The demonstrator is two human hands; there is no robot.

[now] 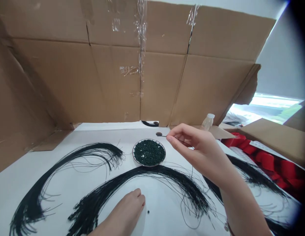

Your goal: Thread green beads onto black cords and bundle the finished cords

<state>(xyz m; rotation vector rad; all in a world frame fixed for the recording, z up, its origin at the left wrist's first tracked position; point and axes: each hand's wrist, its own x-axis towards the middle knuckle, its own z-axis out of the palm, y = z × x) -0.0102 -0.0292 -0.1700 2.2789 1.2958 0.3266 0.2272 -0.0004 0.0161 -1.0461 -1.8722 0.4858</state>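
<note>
My right hand is raised right of the dish, thumb and forefinger pinched on a thin black strand. The strand's tip points left toward a small dark round spot on the white table; whether they touch I cannot tell. My left hand rests low on the table with its fingers curled in, and what they hold, if anything, is hidden. Beside it lies a tiny black piece. A round dish full of small dark granules stands beyond a curved bundle of black strands.
Another black strand bundle curves at the left, and more strands lie at the right. Cardboard walls the back and left side. A small clear bottle stands behind my right hand. Red items fill a box at the right.
</note>
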